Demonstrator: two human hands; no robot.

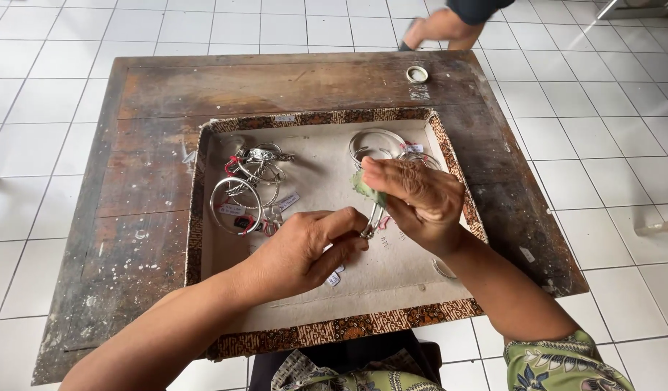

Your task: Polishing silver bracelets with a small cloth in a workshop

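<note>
Head view shows us working over a shallow cardboard tray (421, 289) edged in brown batik print, set on a worn wooden counter (160, 181) flecked with white paint. Our left hand (305, 250) has its grip closed on a slim silver bangle (369, 229), pinching it between thumb and fingertips just above the tray floor near the middle; our right hand (417, 199) has its grip closed on a small greenish polishing cloth (366, 190), pressed against the upper part of the same bangle. To do this well, we judge that the left pinch should stay low and firm so the ring does not twist, while the cloth wraps the metal and rubs along the curve, and the paper tag is kept clear of the cloth. A cluster of tagged silver bangles (248, 190) lies at the tray's left, and more bangles (381, 143) sit at the top right, partly behind our right hand. A small round tin lid (417, 74) rests at the counter's far edge. The floor (602, 145) is white tile, and another person's leg (443, 27) shows beyond the counter.
</note>
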